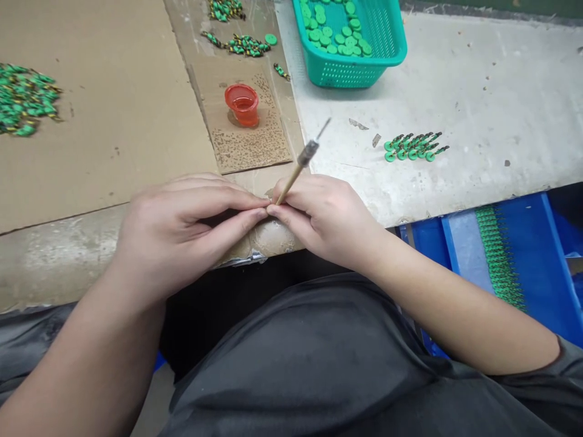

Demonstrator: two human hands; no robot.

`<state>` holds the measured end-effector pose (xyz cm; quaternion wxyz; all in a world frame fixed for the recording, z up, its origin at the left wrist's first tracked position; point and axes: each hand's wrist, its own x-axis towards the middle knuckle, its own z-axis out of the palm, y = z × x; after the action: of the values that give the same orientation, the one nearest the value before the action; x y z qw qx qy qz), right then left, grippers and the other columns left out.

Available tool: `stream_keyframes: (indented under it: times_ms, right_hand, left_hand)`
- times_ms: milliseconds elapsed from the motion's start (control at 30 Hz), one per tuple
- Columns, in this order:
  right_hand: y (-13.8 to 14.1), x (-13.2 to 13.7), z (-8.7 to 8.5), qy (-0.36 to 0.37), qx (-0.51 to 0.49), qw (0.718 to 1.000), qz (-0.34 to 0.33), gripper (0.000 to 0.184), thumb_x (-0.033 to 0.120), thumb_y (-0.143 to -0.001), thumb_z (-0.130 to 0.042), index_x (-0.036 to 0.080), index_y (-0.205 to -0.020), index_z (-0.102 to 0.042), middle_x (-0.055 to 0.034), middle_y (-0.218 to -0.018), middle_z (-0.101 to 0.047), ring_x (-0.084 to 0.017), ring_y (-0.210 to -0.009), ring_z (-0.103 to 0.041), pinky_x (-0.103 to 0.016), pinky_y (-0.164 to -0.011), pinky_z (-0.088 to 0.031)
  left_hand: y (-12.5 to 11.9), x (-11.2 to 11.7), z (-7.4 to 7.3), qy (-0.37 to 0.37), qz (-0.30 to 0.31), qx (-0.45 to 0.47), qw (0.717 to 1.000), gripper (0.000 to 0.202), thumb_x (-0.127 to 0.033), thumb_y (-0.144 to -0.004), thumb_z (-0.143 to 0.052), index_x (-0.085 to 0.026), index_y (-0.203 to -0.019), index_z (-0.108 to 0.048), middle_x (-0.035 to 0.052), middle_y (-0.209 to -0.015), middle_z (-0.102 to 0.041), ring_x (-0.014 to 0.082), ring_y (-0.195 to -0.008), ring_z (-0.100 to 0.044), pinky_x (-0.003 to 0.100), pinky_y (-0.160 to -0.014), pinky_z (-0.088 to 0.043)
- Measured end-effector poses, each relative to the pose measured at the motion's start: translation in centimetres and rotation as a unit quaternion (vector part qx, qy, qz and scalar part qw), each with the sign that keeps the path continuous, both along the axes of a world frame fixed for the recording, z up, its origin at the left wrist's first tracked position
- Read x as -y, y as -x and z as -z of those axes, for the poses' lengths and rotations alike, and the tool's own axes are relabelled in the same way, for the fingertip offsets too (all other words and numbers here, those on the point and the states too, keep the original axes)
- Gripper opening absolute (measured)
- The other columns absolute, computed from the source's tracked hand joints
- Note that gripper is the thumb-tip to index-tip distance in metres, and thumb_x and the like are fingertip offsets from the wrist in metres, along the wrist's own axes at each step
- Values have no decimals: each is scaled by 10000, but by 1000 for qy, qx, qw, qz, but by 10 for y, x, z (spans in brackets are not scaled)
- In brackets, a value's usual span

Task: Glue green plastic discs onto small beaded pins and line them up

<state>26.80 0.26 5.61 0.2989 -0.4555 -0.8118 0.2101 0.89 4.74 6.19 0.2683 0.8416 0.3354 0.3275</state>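
My left hand (182, 224) and my right hand (323, 212) meet at the table's front edge, thumbs and fingertips pinched together. In my right hand is a thin wooden stick (294, 179) with a dark wrapped end and a fine needle-like tip, slanting up and to the right. My left hand is closed at the fingertips; whatever it pinches is hidden. Beyond the hands stands a small red cup (242, 106) with liquid inside, on a speckled cardboard piece (250, 149).
A teal basket (350, 73) holds green round buttons. Small green-and-black figures lie in a left pile (27, 100) and a back pile (248, 45). Right of my hands, several figures stand on green discs (413, 155). Below right, a blue tray (542, 261) holds rows of similar pieces.
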Motion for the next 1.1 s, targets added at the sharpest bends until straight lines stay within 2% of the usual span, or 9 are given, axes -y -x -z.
stream_keyframes:
  times_ms: [133,233,400,467,533,600,700,933,1100]
  right_hand:
    - [4,-5,-5,41,4,999,0,293,300,-1304,-635,244,-1193,-900,-90,-1231,-957,-312,-1167,-906,-464,-1152,-732]
    - [0,-2,-4,37,-40,998,11,282,274,-1283,-672,219,-1079,-859,-91,-1174,-944,-286,-1139,-900,-402,-1086,-712]
    - [-18,25,-4,20,-147,977,155,234,294,-1227,-749,219,-1013,-808,-37,-916,-851,-203,-800,-792,-324,-785,-629]
    - [-25,37,-4,25,-157,972,173,198,252,-1193,-774,225,-998,-798,-27,-895,-842,-186,-737,-761,-313,-725,-604]
    - [-29,44,-3,17,-155,976,155,217,211,-1175,-783,235,-959,-779,-39,-935,-873,-188,-765,-792,-309,-738,-617]
    - [-30,48,0,-2,-154,979,134,255,181,-1172,-772,244,-926,-760,-48,-954,-895,-199,-799,-823,-311,-758,-634]
    - [-29,48,4,-21,-162,979,122,257,150,-1167,-763,249,-930,-761,-50,-942,-904,-209,-791,-834,-312,-737,-645]
    - [-27,48,7,-48,-159,980,112,240,115,-1163,-740,247,-967,-779,-50,-938,-919,-211,-786,-857,-318,-733,-677]
    - [-26,46,8,-57,-159,980,102,254,115,-1172,-733,248,-959,-771,-45,-911,-905,-200,-759,-845,-311,-706,-674]
  left_hand:
    - [3,-4,3,5,-9,3,1000,125,-361,-1161,-867,-337,-1126,-985,-42,-1161,-983,168,-1043,-925,273,-1025,-711]
    - [2,-7,3,14,-3,16,1000,120,-374,-1133,-884,-327,-1105,-990,-26,-1114,-982,169,-969,-919,264,-937,-714]
    - [-5,-4,0,70,-34,38,996,123,-423,-1076,-913,-341,-1030,-991,-32,-1043,-968,180,-902,-901,270,-812,-703]
    - [-5,-4,-1,90,-40,45,994,118,-421,-1056,-915,-344,-1010,-992,-28,-1017,-961,182,-852,-888,277,-752,-696]
    - [-3,-5,-3,125,-42,58,990,105,-435,-1035,-941,-348,-1008,-992,-8,-1014,-960,201,-835,-887,299,-731,-706]
    - [0,-8,-6,189,-46,94,976,118,-462,-986,-1018,-348,-986,-987,17,-1006,-957,223,-857,-898,323,-775,-737]
    - [5,-10,-15,256,-49,152,953,261,-539,-897,-1120,-330,-922,-966,36,-937,-935,220,-842,-895,323,-803,-758]
    - [4,-4,-30,296,-50,167,939,445,-698,-917,-1082,-275,-901,-945,53,-825,-887,199,-710,-844,296,-684,-727]
    - [1,-3,-34,295,-52,158,941,437,-664,-934,-1045,-251,-875,-915,56,-803,-871,190,-676,-813,290,-664,-703]
